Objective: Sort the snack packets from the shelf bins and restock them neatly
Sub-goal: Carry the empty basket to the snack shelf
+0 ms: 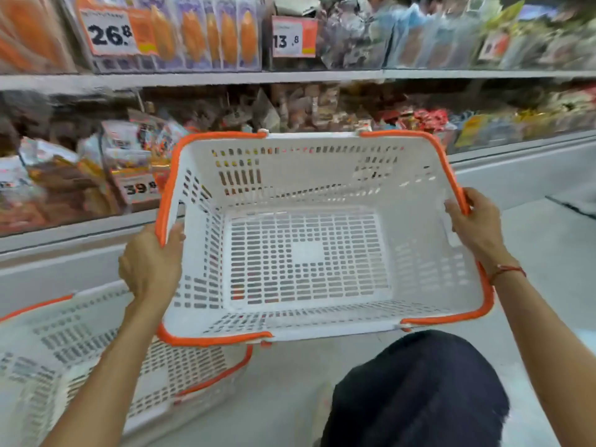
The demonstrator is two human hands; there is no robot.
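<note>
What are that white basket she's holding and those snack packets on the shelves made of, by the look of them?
The held basket looks like moulded plastic, matte white: its walls and floor are pierced with even slots, and orange trim runs along the rim. The left hand and right hand grip opposite sides. The snack packets seem to be glossy plastic film, shiny and partly see-through, though blur hides detail.
</note>
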